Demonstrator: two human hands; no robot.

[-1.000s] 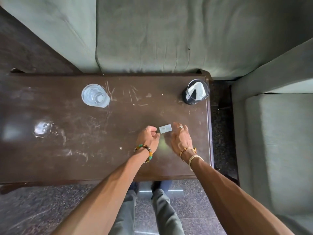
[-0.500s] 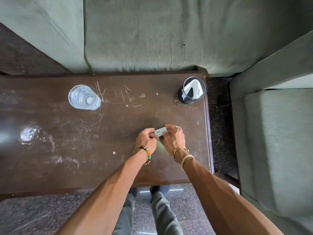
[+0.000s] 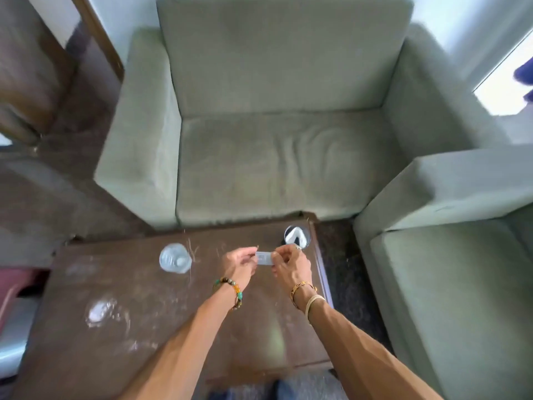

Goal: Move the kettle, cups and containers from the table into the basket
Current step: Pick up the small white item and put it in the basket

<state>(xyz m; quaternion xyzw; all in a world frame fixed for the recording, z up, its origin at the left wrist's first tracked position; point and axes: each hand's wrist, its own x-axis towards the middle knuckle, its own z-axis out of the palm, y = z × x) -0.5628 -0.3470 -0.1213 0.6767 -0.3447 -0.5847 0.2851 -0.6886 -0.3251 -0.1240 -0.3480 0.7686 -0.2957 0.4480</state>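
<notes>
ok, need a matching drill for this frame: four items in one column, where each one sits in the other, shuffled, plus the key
Items
1. glass
2. black mesh cup
3. small card
4. armchair

Places
A. pinched between the left hand and the right hand
B. far right corner of the table
C. beyond the table's far edge
D. on the table, left of both hands

Pairs: 1-D, 2-B, 3-A, 4-C

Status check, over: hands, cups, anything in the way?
Left grip and right grip both pinch small white card. Clear cup and black mesh cup untouched on table. No basket in view; cups unobstructed.
</notes>
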